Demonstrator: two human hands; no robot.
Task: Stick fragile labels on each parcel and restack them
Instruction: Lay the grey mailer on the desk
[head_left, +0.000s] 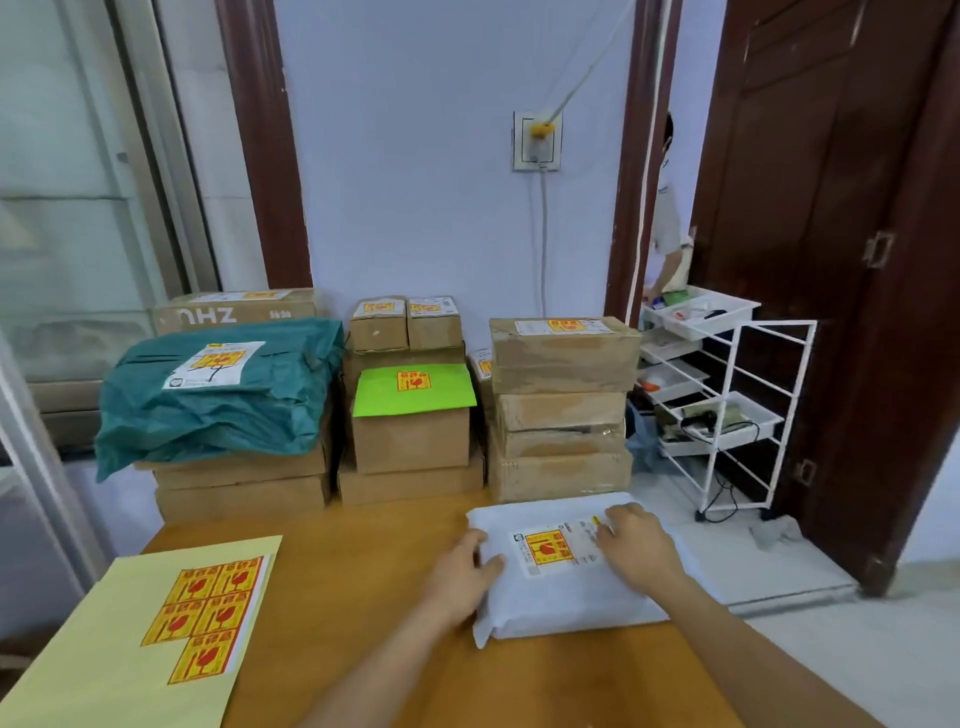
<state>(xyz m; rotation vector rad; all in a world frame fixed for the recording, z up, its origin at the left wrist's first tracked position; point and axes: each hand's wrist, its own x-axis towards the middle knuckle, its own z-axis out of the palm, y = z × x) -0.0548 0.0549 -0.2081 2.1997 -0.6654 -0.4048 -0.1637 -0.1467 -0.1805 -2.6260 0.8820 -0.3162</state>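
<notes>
A white poly-bag parcel (566, 597) lies on the wooden table (332, 597) at its right side, with a yellow-and-red fragile label (548, 545) on its shipping slip. My left hand (465, 574) grips the parcel's left edge. My right hand (641, 551) rests on its top right, fingers spread over the slip. A yellow backing sheet (104, 670) holding several fragile labels (208, 616) lies at the table's near left. Stacked parcels stand behind the table: a teal bag (218, 395) on boxes, a green envelope (413, 389) on boxes, and a brown box stack (561, 410), their top parcels labelled.
A white wire rack (727, 405) with trays stands right of the stacks, next to a dark wooden door (831, 260). A person stands partly hidden in the doorway (667, 223). A wall socket with a cable (537, 140) is on the wall above.
</notes>
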